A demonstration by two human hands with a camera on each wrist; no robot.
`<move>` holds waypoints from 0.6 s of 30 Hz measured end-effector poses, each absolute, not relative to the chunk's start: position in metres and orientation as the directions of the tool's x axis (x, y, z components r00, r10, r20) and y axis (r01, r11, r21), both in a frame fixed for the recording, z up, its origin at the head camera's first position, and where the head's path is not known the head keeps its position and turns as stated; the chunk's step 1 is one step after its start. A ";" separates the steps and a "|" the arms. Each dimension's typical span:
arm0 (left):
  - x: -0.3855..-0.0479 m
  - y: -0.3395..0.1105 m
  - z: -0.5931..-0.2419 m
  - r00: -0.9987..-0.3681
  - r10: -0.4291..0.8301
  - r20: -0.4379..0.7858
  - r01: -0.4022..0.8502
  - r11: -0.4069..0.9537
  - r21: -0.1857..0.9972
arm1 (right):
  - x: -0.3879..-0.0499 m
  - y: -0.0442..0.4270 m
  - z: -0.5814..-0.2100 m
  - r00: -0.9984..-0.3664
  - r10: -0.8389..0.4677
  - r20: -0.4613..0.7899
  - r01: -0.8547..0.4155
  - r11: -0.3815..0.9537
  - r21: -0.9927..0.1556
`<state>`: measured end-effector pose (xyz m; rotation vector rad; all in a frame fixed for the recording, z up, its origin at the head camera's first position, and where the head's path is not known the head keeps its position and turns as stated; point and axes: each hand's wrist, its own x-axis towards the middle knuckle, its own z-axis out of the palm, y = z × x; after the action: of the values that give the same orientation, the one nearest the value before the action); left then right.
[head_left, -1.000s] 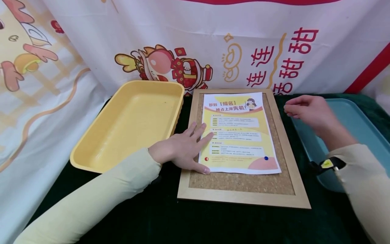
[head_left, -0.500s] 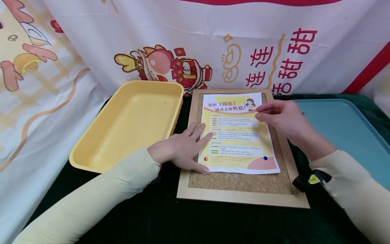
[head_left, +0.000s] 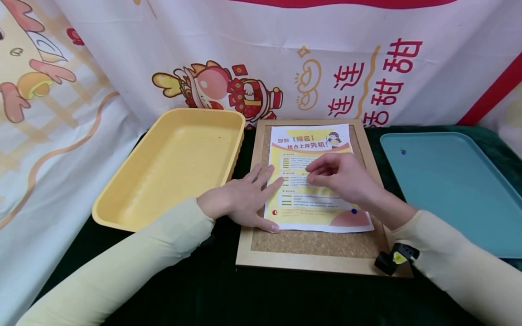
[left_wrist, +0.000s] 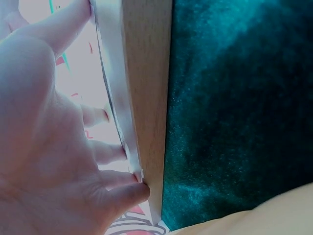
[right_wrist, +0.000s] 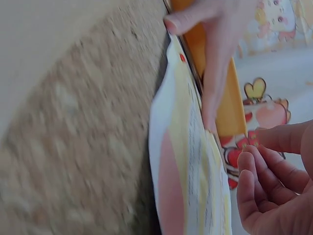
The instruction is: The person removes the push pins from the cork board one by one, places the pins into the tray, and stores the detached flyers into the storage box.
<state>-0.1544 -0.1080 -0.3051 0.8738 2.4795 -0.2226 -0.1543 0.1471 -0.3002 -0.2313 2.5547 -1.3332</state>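
Note:
A printed poster (head_left: pixel 314 220) lies on a wood-framed corkboard (head_left: pixel 318 246). A red-and-white push pin (head_left: pixel 275 212) sits at its lower left and a blue push pin (head_left: pixel 354 211) at its lower right. Fingers spread, my left hand (head_left: pixel 250 199) rests flat across the poster's left edge and the frame. My right hand (head_left: pixel 346 179) is over the middle of the poster, thumb and fingertips brought together. It seems to pinch a tiny push pin, mostly hidden by the fingertips. In the right wrist view, the fingertips of the right hand (right_wrist: pixel 279 181) are above the paper, which bulges off the cork.
Left of the board stands a yellow tray (head_left: pixel 171 181). On the right is a blue tray (head_left: pixel 452 194) bearing small blue and green pins (head_left: pixel 403 151). Dark green cloth (head_left: pixel 204 290) covers the table, and a printed white curtain (head_left: pixel 261 36) hangs behind.
From the blue tray's near side, my right hand has moved left across the board to the middle of the poster. My left hand has stayed in place.

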 end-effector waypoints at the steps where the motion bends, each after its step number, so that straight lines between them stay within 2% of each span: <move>1: -0.154 -0.108 -0.305 -0.671 0.543 -0.506 0.624 0.782 0.012 | -0.153 0.144 -0.301 -0.953 -0.261 -0.154 -0.022 0.565 -0.825; 18: -0.155 -0.107 -0.305 -0.672 0.531 -0.516 0.622 0.783 -0.005 | -0.142 0.111 -0.321 -0.889 -0.420 -0.183 -0.103 0.574 -0.812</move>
<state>-0.1555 -0.1070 -0.3050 0.8615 2.4744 -0.2466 -0.1424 0.1111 -0.3208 -0.4253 2.4523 -1.2320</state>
